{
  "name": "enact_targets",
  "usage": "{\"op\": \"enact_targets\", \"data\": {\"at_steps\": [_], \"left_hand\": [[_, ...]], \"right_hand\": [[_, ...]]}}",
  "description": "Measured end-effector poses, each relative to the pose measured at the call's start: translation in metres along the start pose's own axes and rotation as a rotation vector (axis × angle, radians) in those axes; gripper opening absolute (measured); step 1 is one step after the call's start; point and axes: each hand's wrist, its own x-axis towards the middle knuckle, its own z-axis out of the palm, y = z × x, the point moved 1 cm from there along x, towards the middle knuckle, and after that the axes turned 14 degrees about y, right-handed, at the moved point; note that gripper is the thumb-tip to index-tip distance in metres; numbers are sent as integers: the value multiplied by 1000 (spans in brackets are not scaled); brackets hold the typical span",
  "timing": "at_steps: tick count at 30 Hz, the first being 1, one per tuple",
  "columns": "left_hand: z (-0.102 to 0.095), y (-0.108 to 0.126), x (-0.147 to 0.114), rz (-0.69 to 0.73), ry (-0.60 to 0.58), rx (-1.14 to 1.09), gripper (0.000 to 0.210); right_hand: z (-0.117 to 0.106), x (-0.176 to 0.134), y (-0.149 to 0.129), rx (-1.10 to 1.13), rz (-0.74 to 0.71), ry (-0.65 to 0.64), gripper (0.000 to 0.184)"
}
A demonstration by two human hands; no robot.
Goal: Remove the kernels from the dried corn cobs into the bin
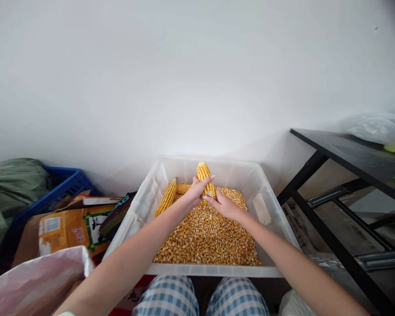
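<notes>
My left hand is wrapped around the middle of a yellow corn cob, which points up and away from me. At the cob's lower end, my right hand grips it with the thumb laid across the kernels. A few kernels look stripped near that thumb. Below both hands, loose corn kernels cover the bottom of a translucent plastic bin. Another whole cob leans in the bin's left corner, and a further cob lies beside it, partly hidden by my left forearm.
Left of the bin are a blue crate, an orange package and an open white sack. A black-framed table bearing a plastic bag stands at the right. Behind the bin rises a white wall.
</notes>
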Motion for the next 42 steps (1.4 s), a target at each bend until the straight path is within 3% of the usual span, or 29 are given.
{"op": "enact_targets", "data": {"at_steps": [5, 11, 18, 33, 39, 42], "left_hand": [[-1, -1, 6, -41, 7, 0, 53], [-1, -4, 8, -83, 3, -51, 57], [-1, -6, 5, -69, 27, -40, 52], [-2, -5, 6, -65, 17, -24, 51], [-4, -7, 13, -93, -18, -38, 51], [-3, -7, 10, -91, -54, -70, 54]], "right_hand": [[-2, 1, -5, 93, 96, -73, 51], [2, 1, -9, 23, 29, 8, 62], [2, -5, -2, -15, -5, -45, 58], [-2, -5, -10, 41, -23, -22, 45], [-5, 4, -2, 224, 235, -52, 46], [-3, 6, 3, 300, 278, 15, 50]]}}
